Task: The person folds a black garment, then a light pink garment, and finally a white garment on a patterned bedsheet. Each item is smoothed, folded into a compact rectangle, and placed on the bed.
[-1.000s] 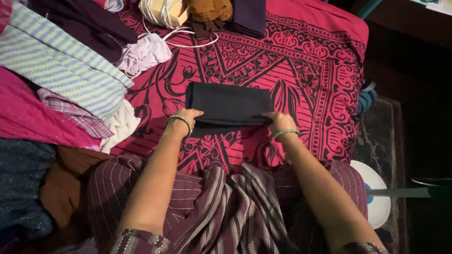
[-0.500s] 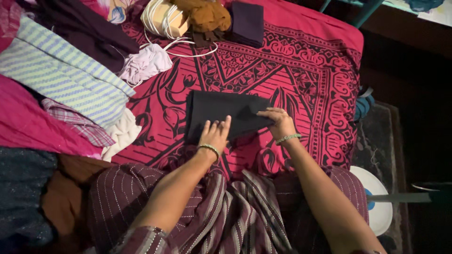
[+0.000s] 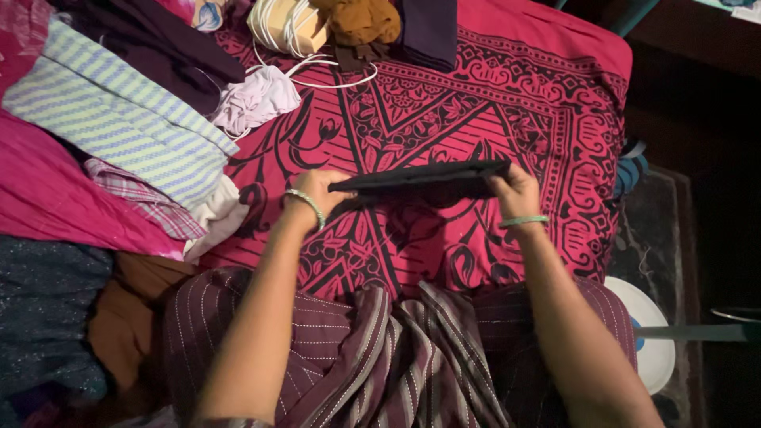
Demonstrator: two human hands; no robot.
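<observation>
A folded dark cloth (image 3: 420, 181) is lifted a little above the red patterned bedspread (image 3: 476, 111), seen nearly edge-on. My left hand (image 3: 315, 192) grips its left end and my right hand (image 3: 515, 190) grips its right end. Both wrists wear a pale green bangle. My lap in striped maroon fabric (image 3: 372, 349) fills the lower middle.
Unfolded clothes lie piled at the left: a blue-striped garment (image 3: 119, 131), a pink cloth (image 3: 55, 206), a pale lilac piece (image 3: 254, 99). At the far edge sit a cream bundle (image 3: 285, 24), a brown cloth (image 3: 361, 24) and a dark folded stack (image 3: 428, 32). A white fan base (image 3: 650, 333) stands right of the bed.
The dark cloth lay flat on the bedspread with my hands pressing on it; now both hands have taken its ends and raised it off the bed.
</observation>
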